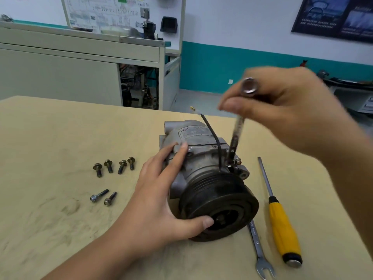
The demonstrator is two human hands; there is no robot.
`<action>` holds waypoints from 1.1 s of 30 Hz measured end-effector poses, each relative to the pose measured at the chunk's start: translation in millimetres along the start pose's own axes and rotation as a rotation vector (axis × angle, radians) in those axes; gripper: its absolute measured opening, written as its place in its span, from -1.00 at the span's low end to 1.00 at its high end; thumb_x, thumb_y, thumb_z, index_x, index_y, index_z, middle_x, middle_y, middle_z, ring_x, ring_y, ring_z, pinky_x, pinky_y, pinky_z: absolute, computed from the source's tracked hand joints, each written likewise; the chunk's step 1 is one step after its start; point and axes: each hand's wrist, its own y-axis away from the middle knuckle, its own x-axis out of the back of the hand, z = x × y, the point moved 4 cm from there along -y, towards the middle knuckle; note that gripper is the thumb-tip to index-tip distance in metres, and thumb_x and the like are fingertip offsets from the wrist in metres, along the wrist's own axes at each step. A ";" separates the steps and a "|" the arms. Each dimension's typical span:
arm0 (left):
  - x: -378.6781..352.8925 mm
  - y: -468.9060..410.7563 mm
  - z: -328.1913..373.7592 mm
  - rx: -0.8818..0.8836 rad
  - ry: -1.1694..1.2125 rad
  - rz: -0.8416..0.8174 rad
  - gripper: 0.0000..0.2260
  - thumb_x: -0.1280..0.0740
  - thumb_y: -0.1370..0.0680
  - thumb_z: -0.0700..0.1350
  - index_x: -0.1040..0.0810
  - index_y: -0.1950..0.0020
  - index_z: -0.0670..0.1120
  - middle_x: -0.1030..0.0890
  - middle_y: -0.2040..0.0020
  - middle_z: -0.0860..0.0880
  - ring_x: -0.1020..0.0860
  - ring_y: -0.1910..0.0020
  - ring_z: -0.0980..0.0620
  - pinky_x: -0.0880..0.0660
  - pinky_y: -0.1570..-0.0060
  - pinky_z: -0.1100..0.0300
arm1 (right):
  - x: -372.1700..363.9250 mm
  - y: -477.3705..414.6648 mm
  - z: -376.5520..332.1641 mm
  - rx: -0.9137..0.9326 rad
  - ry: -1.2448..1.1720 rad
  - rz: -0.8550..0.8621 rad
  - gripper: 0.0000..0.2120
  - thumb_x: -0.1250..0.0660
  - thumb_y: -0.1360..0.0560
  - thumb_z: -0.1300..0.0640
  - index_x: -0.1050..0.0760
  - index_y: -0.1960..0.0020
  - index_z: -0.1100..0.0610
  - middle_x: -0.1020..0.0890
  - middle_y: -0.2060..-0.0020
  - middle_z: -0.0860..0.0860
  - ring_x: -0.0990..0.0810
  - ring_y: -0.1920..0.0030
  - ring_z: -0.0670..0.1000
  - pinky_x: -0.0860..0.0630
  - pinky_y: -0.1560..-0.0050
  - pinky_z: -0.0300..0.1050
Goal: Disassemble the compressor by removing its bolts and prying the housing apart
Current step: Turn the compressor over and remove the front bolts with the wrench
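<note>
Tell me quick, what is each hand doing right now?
Left hand: holding the compressor steady, thumb across its pulley.
Right hand: pinching a wrench, its lower end at the compressor.

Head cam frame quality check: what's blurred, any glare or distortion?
Head view: the right hand and the wrench it pinches are motion-smeared, while the left hand, compressor and loose bolts are sharp. Head view: the wide angle bends the table edge and the poster is soft. Lighting is even, shadows faint, no strong glare.
</note>
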 end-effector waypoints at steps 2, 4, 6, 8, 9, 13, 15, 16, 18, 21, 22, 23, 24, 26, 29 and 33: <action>-0.2 0.1 0.7 0.006 -0.009 -0.005 -0.04 -0.35 -0.11 0.44 0.12 -0.39 0.51 -0.02 -0.46 0.35 0.05 -0.48 0.33 0.08 -0.32 0.54 | 14.2 17.6 23.3 -0.175 -0.152 0.103 -0.81 -0.27 -0.37 -0.11 -0.58 0.17 -0.04 -0.57 0.43 -0.08 -0.52 0.43 -0.10 -0.46 0.38 -0.37; -0.3 -0.1 1.2 0.000 -0.010 -0.003 -0.06 -0.35 -0.12 0.43 0.10 -0.38 0.52 -0.04 -0.47 0.33 0.04 -0.48 0.33 0.07 -0.33 0.52 | 22.4 39.2 47.9 -0.332 -0.268 0.179 -0.84 -0.32 -0.31 -0.08 -0.60 0.28 -0.01 -0.61 0.42 -0.03 -0.57 0.45 -0.06 -0.53 0.41 -0.31; -0.3 0.2 0.8 -0.009 -0.014 -0.004 -0.07 -0.35 -0.13 0.42 0.07 -0.39 0.52 -0.03 -0.46 0.34 0.03 -0.47 0.34 0.08 -0.32 0.57 | 25.4 63.2 70.6 -0.459 -0.332 0.202 -0.82 -0.38 -0.23 -0.05 -0.64 0.30 0.04 -0.63 0.43 0.03 -0.61 0.44 0.00 -0.55 0.42 -0.25; -0.2 0.1 0.9 -0.012 -0.023 -0.004 -0.07 -0.35 -0.13 0.42 0.06 -0.41 0.48 0.00 -0.45 0.36 0.04 -0.46 0.35 0.10 -0.29 0.61 | 22.7 86.5 87.9 -0.600 -0.445 0.175 -0.78 -0.44 -0.14 -0.04 -0.65 0.29 0.07 -0.64 0.42 0.09 -0.64 0.42 0.07 -0.57 0.40 -0.22; -0.4 0.0 1.3 -0.010 -0.026 -0.005 -0.06 -0.35 -0.13 0.41 0.06 -0.41 0.46 0.01 -0.45 0.37 0.04 -0.46 0.36 0.10 -0.28 0.62 | 19.4 96.8 94.0 -0.668 -0.516 0.139 -0.72 -0.49 -0.08 -0.05 -0.65 0.30 0.11 -0.64 0.42 0.13 -0.64 0.41 0.09 -0.57 0.40 -0.22; -1.0 0.1 2.1 -0.002 -0.018 -0.013 -0.06 -0.34 -0.13 0.41 0.06 -0.41 0.45 0.02 -0.44 0.40 0.04 -0.46 0.36 0.10 -0.27 0.63 | 0.2 121.8 102.0 -0.853 -0.550 -0.190 -0.83 -0.52 -0.23 0.13 -0.62 0.26 0.20 -0.63 0.39 0.15 -0.59 0.44 0.05 -0.53 0.43 -0.24; -1.0 0.0 2.1 -0.008 -0.027 -0.014 -0.06 -0.34 -0.13 0.41 0.07 -0.41 0.46 0.03 -0.44 0.41 0.04 -0.47 0.36 0.10 -0.28 0.63 | -9.6 125.6 98.3 -0.851 -0.485 -0.385 -0.97 -0.40 -0.43 0.24 -0.57 0.15 0.14 -0.59 0.40 0.00 -0.46 0.48 -0.06 -0.40 0.47 -0.31; -0.8 0.2 2.1 -0.010 -0.032 -0.015 -0.07 -0.34 -0.13 0.42 0.08 -0.40 0.47 0.03 -0.44 0.41 0.04 -0.47 0.36 0.09 -0.28 0.63 | -14.7 126.0 95.6 -0.822 -0.444 -0.475 -0.96 -0.35 -0.48 0.20 -0.55 0.13 0.10 -0.54 0.42 -0.07 -0.38 0.49 -0.11 -0.33 0.48 -0.33; 0.0 0.4 2.0 -0.007 -0.035 -0.019 -0.08 -0.34 -0.14 0.42 0.10 -0.39 0.51 0.04 -0.44 0.43 0.05 -0.47 0.36 0.09 -0.27 0.63 | -19.7 122.5 92.2 -0.713 -0.295 -0.539 -0.86 -0.26 -0.54 0.08 -0.52 0.18 0.05 -0.46 0.47 -0.17 -0.34 0.49 -0.18 -0.27 0.47 -0.40; 0.0 0.7 2.2 0.000 -0.037 -0.030 -0.08 -0.33 -0.13 0.43 0.14 -0.36 0.56 0.06 -0.43 0.46 0.07 -0.46 0.38 0.10 -0.25 0.65 | -15.7 117.1 91.8 -0.600 -0.116 -0.394 -0.68 -0.14 -0.47 -0.12 -0.49 0.28 0.05 -0.45 0.49 -0.16 -0.38 0.46 -0.20 -0.32 0.39 -0.41; -0.1 0.7 2.2 0.000 -0.039 -0.031 -0.08 -0.33 -0.13 0.43 0.15 -0.36 0.56 0.07 -0.43 0.46 0.08 -0.46 0.38 0.10 -0.24 0.65 | -13.1 117.7 93.3 -0.583 -0.073 -0.340 -0.66 -0.11 -0.42 -0.17 -0.47 0.32 0.04 -0.44 0.48 -0.14 -0.37 0.44 -0.17 -0.32 0.38 -0.38; -0.3 0.5 2.2 0.001 -0.042 -0.031 -0.08 -0.32 -0.13 0.43 0.15 -0.36 0.56 0.08 -0.43 0.46 0.08 -0.46 0.39 0.10 -0.24 0.65 | -11.4 119.0 96.6 -0.569 -0.031 -0.300 -0.65 -0.10 -0.39 -0.20 -0.46 0.33 0.02 -0.44 0.48 -0.10 -0.36 0.43 -0.15 -0.31 0.37 -0.35; -0.5 0.6 2.4 0.001 -0.044 -0.032 -0.08 -0.32 -0.13 0.43 0.15 -0.36 0.56 0.09 -0.42 0.46 0.09 -0.45 0.39 0.10 -0.24 0.65 | -10.7 120.8 100.4 -0.561 0.003 -0.279 -0.66 -0.09 -0.38 -0.21 -0.45 0.34 0.01 -0.43 0.47 -0.07 -0.34 0.43 -0.13 -0.29 0.37 -0.30; -0.9 0.9 3.6 -0.001 -0.046 -0.037 -0.08 -0.31 -0.13 0.43 0.16 -0.36 0.55 0.10 -0.41 0.47 0.11 -0.45 0.41 0.07 -0.24 0.65 | -12.2 123.4 107.3 -0.551 0.034 -0.271 -0.67 -0.10 -0.39 -0.20 -0.44 0.33 0.01 -0.42 0.46 -0.03 -0.32 0.42 -0.10 -0.28 0.35 -0.23; -0.1 2.4 5.2 -0.005 -0.048 -0.041 -0.07 -0.30 -0.14 0.43 0.18 -0.37 0.53 0.11 -0.41 0.47 0.13 -0.45 0.41 0.04 -0.23 0.64 | -15.8 122.8 113.9 -0.531 0.026 -0.264 -0.73 -0.15 -0.48 -0.08 -0.44 0.33 -0.01 -0.46 0.46 -0.15 -0.37 0.39 -0.14 -0.30 0.35 -0.30; -0.3 2.8 4.8 -0.004 -0.044 -0.051 -0.07 -0.30 -0.15 0.42 0.17 -0.38 0.51 0.12 -0.41 0.49 0.14 -0.44 0.43 0.09 -0.20 0.68 | -17.4 120.7 120.2 -0.526 0.006 -0.265 -0.73 -0.15 -0.45 -0.09 -0.46 0.32 0.01 -0.47 0.44 -0.14 -0.38 0.37 -0.13 -0.31 0.33 -0.29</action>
